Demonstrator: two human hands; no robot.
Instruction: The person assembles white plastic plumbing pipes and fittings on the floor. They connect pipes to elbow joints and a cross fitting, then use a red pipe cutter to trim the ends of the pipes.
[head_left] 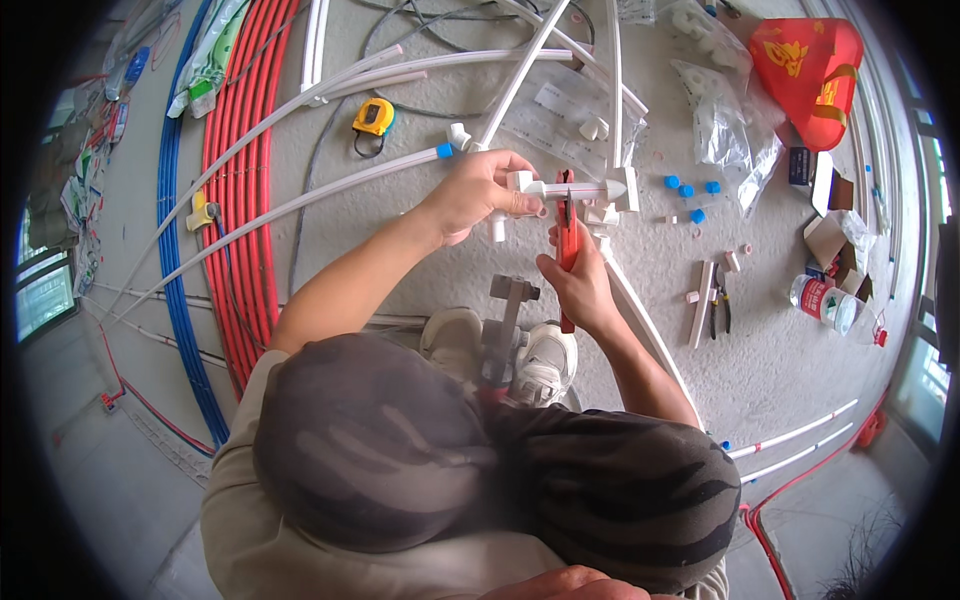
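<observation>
My left hand (475, 197) is closed around a white plastic pipe fitting (519, 182), its thumb and fingers at the near end. From it a short white pipe (590, 190) runs to the right. My right hand (583, 285) grips the red handles of a pipe cutter (568, 245), whose jaws sit across that pipe. Whether the blade has bitten into the pipe cannot be made out. Other white fittings (603, 214) lie just beyond the cutter. Below my hands, between my shoes (546, 362), stands a grey metal tool (509, 315) with a bar-like top.
Long white pipes (525, 70) cross the concrete floor ahead. Red pipes (236, 190) and blue pipes (172, 250) run along the left, near a yellow tape measure (374, 117). To the right lie blue caps (685, 190), pliers (721, 300), a plastic bottle (822, 303) and a red bag (808, 75).
</observation>
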